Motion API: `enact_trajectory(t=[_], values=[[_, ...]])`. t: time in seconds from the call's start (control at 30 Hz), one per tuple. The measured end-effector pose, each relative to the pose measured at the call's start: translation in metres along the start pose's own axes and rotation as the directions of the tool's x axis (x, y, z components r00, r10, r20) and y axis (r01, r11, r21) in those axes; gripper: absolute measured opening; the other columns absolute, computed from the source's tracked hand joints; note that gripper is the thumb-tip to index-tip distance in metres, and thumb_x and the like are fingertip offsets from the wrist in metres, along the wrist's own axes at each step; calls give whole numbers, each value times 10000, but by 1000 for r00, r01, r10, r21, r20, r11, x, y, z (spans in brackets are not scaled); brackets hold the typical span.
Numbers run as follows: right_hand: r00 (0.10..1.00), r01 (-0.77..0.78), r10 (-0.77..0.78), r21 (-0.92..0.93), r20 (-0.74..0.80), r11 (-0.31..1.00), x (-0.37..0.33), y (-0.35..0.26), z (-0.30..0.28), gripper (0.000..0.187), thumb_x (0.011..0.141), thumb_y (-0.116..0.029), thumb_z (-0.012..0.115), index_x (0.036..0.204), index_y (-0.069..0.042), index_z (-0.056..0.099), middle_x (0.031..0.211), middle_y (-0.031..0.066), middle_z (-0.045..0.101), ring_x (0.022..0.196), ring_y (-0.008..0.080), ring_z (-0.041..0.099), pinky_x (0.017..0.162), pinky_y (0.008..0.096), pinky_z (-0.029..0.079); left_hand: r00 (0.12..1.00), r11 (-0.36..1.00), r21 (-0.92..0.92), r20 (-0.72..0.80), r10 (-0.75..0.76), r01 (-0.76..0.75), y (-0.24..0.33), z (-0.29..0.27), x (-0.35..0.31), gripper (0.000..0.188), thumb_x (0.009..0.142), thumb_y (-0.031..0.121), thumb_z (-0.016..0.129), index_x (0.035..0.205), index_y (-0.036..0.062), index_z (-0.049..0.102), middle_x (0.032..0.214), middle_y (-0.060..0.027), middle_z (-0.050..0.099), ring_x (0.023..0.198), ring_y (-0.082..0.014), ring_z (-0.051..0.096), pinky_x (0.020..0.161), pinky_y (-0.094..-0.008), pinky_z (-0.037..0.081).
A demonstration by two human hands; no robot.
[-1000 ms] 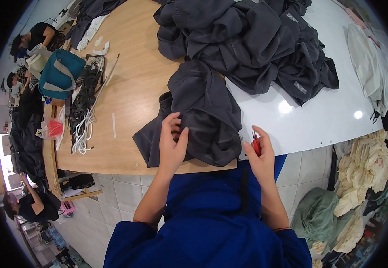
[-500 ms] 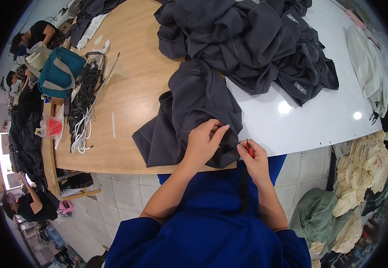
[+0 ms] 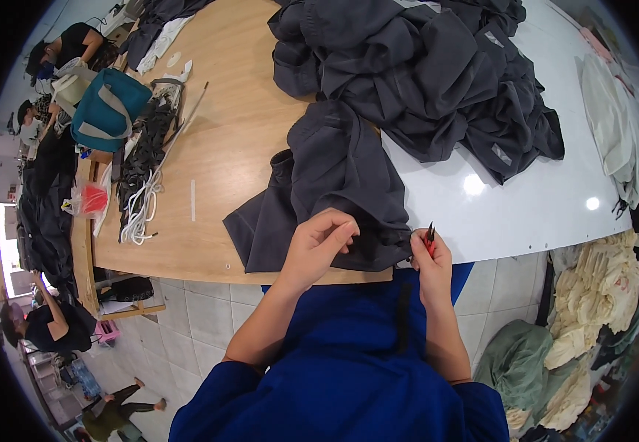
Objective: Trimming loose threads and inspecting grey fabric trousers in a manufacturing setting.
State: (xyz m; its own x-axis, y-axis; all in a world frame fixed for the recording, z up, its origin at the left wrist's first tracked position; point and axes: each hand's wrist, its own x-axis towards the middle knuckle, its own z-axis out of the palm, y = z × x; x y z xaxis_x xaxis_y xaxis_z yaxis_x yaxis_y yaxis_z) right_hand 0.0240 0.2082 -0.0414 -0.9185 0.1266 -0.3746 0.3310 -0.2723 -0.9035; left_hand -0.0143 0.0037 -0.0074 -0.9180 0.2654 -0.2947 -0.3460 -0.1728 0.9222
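A dark grey garment [image 3: 334,166] lies bunched at the table's front edge, with an elastic-looking gathered band at its far end. My left hand [image 3: 318,247] is over its near part, fingers curled and thumb tip close to the index finger. Whether a thread or bit of cloth is between them is too small to tell. At the garment's right corner is my right hand [image 3: 431,269], closed round small thread snips [image 3: 431,240] with red handles and dark pointed blades sticking up. Its thumb and index finger also meet beside the cloth edge there; the exact contact is unclear.
A large heap of dark grey garments [image 3: 422,81] covers the far table. White cords [image 3: 140,214], black straps and a teal bag [image 3: 111,110] lie left. Cream cloth [image 3: 592,295] and a green bundle [image 3: 514,357] are piled at right. Several people work at far left.
My left hand has drawn back from the cloth toward the lower left. My right hand has shifted slightly right, the snips now pointing more upright. Another person has come into view at lower left.
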Motion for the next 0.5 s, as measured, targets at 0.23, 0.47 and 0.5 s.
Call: enact_trajectory(t=[0.23, 0.47, 0.5], values=[[1000, 5, -5, -46, -4, 999, -1, -6, 3, 113, 901, -119, 547, 973, -33, 551, 728, -39, 450, 604, 36, 379, 539, 181, 304, 986, 984, -115, 86, 143, -133, 1, 5, 1, 143, 933, 132, 499, 878, 29, 583, 1215, -139, 506, 1041, -173, 528, 906, -300, 424], [910, 406, -414, -176, -11, 897, -23, -25, 21, 254, 845, -54, 592, 1085, 2, 527, 808, 40, 545, 692, 73, 485, 643, 194, 399, 993, 926, -378, 104, 49, -6, 4, 17, 2, 126, 947, 128, 465, 920, 32, 542, 1298, -182, 445, 1173, -250, 484, 994, -405, 400], [889, 446, -454, -340, 60, 828, -26, -28, 21, 255, 810, -45, 634, 1047, 2, 551, 797, 59, 581, 685, 89, 538, 628, 200, 427, 993, 926, -378, 105, 49, -6, 4, 19, 2, 126, 947, 128, 465, 920, 32, 542, 1298, -182, 445, 1173, -250, 484, 994, -405, 400]])
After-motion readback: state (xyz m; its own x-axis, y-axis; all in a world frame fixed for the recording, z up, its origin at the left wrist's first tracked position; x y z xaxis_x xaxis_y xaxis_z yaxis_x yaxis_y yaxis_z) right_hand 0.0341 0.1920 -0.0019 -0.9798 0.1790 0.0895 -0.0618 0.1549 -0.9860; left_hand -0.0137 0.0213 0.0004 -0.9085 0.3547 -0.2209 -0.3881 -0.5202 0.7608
